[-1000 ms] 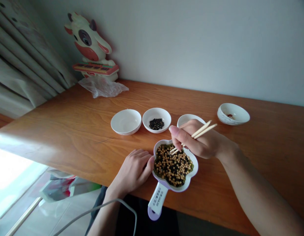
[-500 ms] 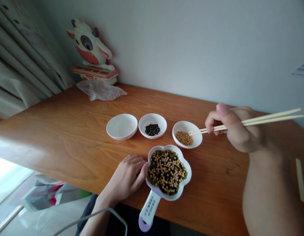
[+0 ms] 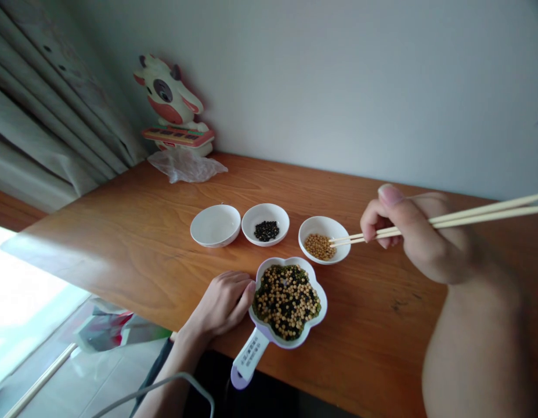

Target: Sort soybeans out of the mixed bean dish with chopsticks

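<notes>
My right hand (image 3: 408,232) is closed around a pair of pale wooden chopsticks (image 3: 464,219). Their tips reach into the right-hand small white bowl (image 3: 343,253), among the yellow soybeans (image 3: 320,247). My left hand (image 3: 224,302) lies on the table with its fingers curled and its thumb against the rim of a white and purple flower-shaped dish (image 3: 317,331). That dish has a labelled handle (image 3: 250,354) pointing towards me. Inside it is a mix of soybeans, black beans and small green beans (image 3: 288,302). Whether anything is between the chopstick tips is too small to tell.
A middle white bowl (image 3: 284,231) contains black beans (image 3: 266,231); an empty white bowl (image 3: 214,225) stands left of it. At the back left are a cow toy keyboard (image 3: 177,110) and a clear plastic bag (image 3: 188,166). A grey cable (image 3: 164,380) crosses near my left forearm.
The view has shifted slightly, moving the toy right and down in the picture. My right hand still has the chopsticks in the soybean bowl, and my left hand stays at the dish.
</notes>
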{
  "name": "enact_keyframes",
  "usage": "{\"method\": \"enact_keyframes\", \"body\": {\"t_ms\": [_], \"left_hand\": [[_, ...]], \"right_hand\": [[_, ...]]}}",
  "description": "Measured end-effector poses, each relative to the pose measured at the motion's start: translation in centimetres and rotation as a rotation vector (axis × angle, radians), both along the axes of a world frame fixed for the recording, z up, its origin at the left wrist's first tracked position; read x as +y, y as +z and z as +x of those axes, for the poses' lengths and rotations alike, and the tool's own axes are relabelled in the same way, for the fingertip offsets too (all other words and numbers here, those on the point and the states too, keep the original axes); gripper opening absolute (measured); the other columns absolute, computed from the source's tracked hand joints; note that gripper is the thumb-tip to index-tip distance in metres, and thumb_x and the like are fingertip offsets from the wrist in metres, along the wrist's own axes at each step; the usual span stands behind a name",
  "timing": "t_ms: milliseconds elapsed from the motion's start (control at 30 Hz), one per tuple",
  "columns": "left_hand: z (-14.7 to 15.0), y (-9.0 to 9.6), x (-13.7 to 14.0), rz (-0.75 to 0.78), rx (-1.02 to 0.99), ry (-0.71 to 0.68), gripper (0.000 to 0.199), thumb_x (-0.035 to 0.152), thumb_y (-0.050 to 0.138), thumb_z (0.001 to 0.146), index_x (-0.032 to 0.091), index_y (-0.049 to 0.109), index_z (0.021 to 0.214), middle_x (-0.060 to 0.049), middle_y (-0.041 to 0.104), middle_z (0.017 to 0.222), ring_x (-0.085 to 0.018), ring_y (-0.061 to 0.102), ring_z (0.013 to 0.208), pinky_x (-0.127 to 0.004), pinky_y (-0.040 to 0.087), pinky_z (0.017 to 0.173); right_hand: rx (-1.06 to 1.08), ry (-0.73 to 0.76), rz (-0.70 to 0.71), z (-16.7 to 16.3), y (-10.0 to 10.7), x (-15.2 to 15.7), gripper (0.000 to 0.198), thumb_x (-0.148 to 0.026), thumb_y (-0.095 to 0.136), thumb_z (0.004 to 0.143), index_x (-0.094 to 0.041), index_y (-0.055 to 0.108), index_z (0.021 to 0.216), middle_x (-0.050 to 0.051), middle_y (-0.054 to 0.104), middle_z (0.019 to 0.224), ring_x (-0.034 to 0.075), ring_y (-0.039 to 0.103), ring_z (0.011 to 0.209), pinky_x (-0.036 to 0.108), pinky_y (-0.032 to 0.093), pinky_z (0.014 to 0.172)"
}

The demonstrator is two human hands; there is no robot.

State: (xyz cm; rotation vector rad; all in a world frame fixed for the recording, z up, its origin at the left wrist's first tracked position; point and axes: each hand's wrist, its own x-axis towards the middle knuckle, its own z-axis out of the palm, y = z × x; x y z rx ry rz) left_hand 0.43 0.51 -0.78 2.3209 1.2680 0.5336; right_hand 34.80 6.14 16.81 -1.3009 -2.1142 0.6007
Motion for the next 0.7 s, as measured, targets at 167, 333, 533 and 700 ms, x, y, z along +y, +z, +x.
{"method": "enact_keyframes", "body": {"t_ms": [167, 333, 533, 700], "left_hand": [[0.1, 0.1, 0.0, 0.044, 0.003, 0.007, 0.042, 0.027, 0.033, 0.110, 0.020, 0.049, 0.072, -0.003, 0.060, 0.075, -0.016, 0.052, 0.068, -0.030, 0.043, 0.073], [0.2, 0.3, -0.1, 0.067, -0.002, 0.012, 0.045, 0.028, 0.033, 0.110, 0.020, 0.055, 0.071, -0.005, 0.063, 0.075, -0.016, 0.055, 0.069, -0.031, 0.044, 0.075], [0.3, 0.3, -0.1, 0.056, 0.035, 0.027, 0.047, 0.031, 0.031, 0.111, 0.020, 0.052, 0.071, -0.004, 0.062, 0.075, -0.017, 0.056, 0.070, -0.032, 0.043, 0.075], [0.3, 0.3, -0.2, 0.036, 0.030, -0.003, 0.045, 0.029, 0.031, 0.111, 0.020, 0.052, 0.072, -0.004, 0.063, 0.077, -0.017, 0.055, 0.070, -0.033, 0.044, 0.076]], "right_hand": [[-0.021, 0.116, -0.019, -2.4, -0.3, -0.2, 0.055, -0.059, 0.036, 0.109, -0.022, 0.067, 0.082, 0.000, 0.063, 0.064, 0.014, 0.057, 0.059, 0.032, 0.038, 0.059], [-0.126, 0.251, -0.100, -5.2, -1.0, -0.3, 0.059, -0.059, 0.034, 0.109, -0.021, 0.062, 0.073, 0.000, 0.064, 0.062, 0.014, 0.056, 0.057, 0.033, 0.036, 0.059], [-0.178, 0.277, -0.202, -6.5, -2.1, 0.0, 0.062, -0.060, 0.034, 0.109, -0.021, 0.063, 0.072, 0.000, 0.067, 0.066, 0.014, 0.058, 0.062, 0.033, 0.038, 0.063], [-0.230, 0.241, -0.164, -6.7, -2.6, 0.1, 0.063, -0.059, 0.034, 0.109, -0.021, 0.063, 0.068, 0.001, 0.064, 0.063, 0.014, 0.055, 0.060, 0.034, 0.035, 0.061]]}}
